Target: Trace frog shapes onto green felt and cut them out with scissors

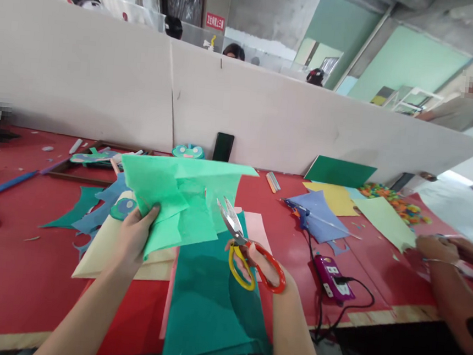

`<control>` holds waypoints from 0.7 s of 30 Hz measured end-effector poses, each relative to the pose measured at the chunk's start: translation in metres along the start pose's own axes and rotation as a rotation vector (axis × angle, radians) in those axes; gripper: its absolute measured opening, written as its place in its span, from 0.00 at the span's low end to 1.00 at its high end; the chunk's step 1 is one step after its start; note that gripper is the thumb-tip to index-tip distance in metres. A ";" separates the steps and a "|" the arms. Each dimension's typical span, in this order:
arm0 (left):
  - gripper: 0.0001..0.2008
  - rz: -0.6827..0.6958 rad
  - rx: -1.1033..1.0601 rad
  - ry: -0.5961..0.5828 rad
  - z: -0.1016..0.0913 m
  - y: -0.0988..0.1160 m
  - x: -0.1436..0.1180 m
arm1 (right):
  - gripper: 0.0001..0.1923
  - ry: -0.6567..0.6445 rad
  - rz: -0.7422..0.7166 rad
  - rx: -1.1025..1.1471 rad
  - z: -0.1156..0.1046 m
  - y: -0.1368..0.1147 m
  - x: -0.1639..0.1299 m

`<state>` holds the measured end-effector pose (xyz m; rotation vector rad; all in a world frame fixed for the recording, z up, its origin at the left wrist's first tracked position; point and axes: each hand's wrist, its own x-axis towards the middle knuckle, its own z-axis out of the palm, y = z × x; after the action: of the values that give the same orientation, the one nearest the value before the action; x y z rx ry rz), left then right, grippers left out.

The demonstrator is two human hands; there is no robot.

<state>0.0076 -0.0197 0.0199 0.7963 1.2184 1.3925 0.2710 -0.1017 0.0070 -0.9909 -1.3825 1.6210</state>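
My left hand (134, 235) pinches a light green paper sheet (177, 194) by its lower left part and holds it up over the red table (13, 268). My right hand (259, 268) grips scissors (246, 250) with a yellow and a red loop; the blades are parted and point up-left at the sheet's right edge. Under both hands lie a dark teal sheet (209, 302), a pink sheet (259, 229) and a cream sheet (98, 248).
A grey partition (267, 114) runs along the table's far side, with a black phone (223, 146) leaning on it. Blue, yellow and green sheets (334, 200) lie right; a purple power strip (331, 274) with cable too. Another person's hands (445, 251) work at far right. Paper scraps lie left.
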 end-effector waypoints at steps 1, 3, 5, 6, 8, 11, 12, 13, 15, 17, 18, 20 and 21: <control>0.17 -0.011 -0.016 0.006 -0.002 0.002 0.002 | 0.26 0.011 -0.008 -0.010 -0.001 -0.001 0.000; 0.16 -0.071 -0.026 -0.019 -0.007 0.007 0.005 | 0.21 0.077 -0.014 -0.013 -0.003 -0.003 0.000; 0.15 -0.139 0.001 -0.070 -0.013 0.010 0.008 | 0.19 0.182 -0.017 0.022 -0.005 -0.002 0.003; 0.15 -0.170 0.013 -0.091 -0.016 0.011 0.009 | 0.18 0.249 -0.027 0.052 -0.006 -0.001 0.005; 0.15 -0.228 0.028 -0.148 -0.021 0.014 0.011 | 0.18 0.396 -0.071 0.121 -0.008 0.002 0.010; 0.14 -0.321 0.078 -0.279 -0.027 0.016 0.014 | 0.21 0.599 -0.132 0.172 -0.011 0.007 0.016; 0.14 -0.351 0.102 -0.330 -0.028 0.017 0.014 | 0.22 0.639 -0.135 0.176 -0.012 0.008 0.017; 0.14 -0.380 0.123 -0.377 -0.029 0.017 0.014 | 0.24 0.664 -0.134 0.179 -0.012 0.009 0.018; 0.15 -0.427 0.140 -0.443 -0.029 0.016 0.014 | 0.28 0.686 -0.138 0.193 -0.011 0.010 0.019; 0.19 -0.458 0.141 -0.462 -0.028 0.014 0.013 | 0.29 0.692 -0.159 0.221 -0.009 0.011 0.020; 0.21 -0.465 0.144 -0.462 -0.027 0.012 0.012 | 0.29 0.695 -0.167 0.239 -0.008 0.012 0.020; 0.23 -0.455 0.165 -0.472 -0.026 0.009 0.011 | 0.26 0.688 -0.162 0.271 -0.006 0.013 0.021; 0.23 -0.449 0.188 -0.494 -0.026 0.008 0.010 | 0.24 0.676 -0.148 0.277 -0.005 0.013 0.021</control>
<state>-0.0211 -0.0157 0.0196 0.8664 1.0571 0.6708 0.2666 -0.0815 -0.0083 -1.0985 -0.7310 1.1648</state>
